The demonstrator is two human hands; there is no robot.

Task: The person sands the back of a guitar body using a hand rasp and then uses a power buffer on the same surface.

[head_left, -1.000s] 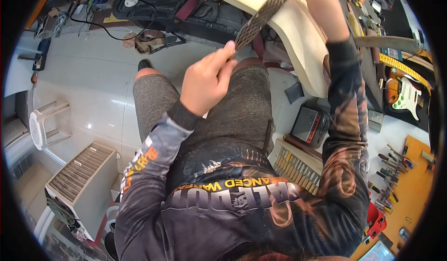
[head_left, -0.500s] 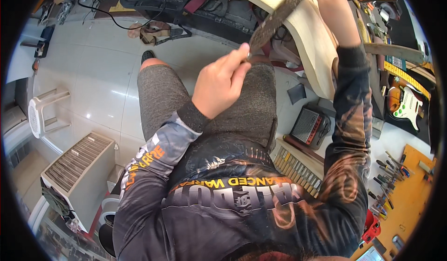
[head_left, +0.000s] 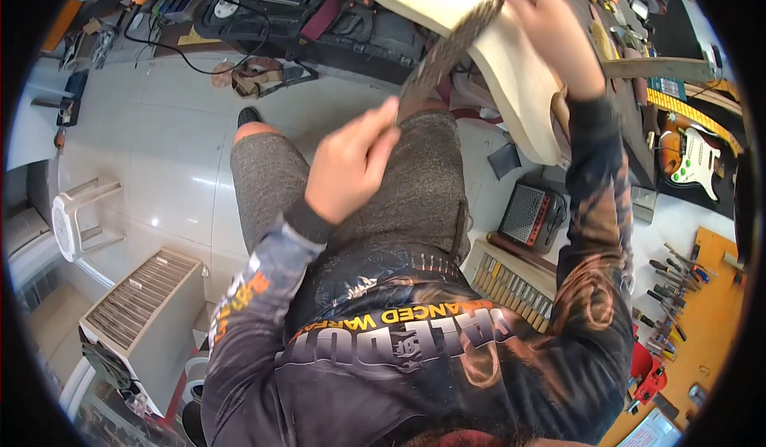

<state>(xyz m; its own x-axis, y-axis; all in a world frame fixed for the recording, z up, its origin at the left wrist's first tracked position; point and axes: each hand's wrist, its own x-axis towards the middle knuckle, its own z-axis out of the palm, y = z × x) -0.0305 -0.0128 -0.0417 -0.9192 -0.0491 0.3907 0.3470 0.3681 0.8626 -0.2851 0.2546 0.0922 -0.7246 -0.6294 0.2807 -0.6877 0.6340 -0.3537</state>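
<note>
My left hand (head_left: pixel 351 164) grips the file (head_left: pixel 447 56); my right hand (head_left: pixel 544 20) pinches its tip. Uneven pressure could gouge the wood (head_left: pixel 519 96), though blur obscures contact.

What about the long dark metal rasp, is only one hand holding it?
No, the left hand and right hand grip opposite ends of the rasp.

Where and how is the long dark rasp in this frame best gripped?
The rasp is probably best held by both ends: left hand on the near end, from the person's side; right hand at the far end, from the right. It is long, slants up to the right across the pale wooden piece's edge, and its rough middle looks abrasive.
</note>
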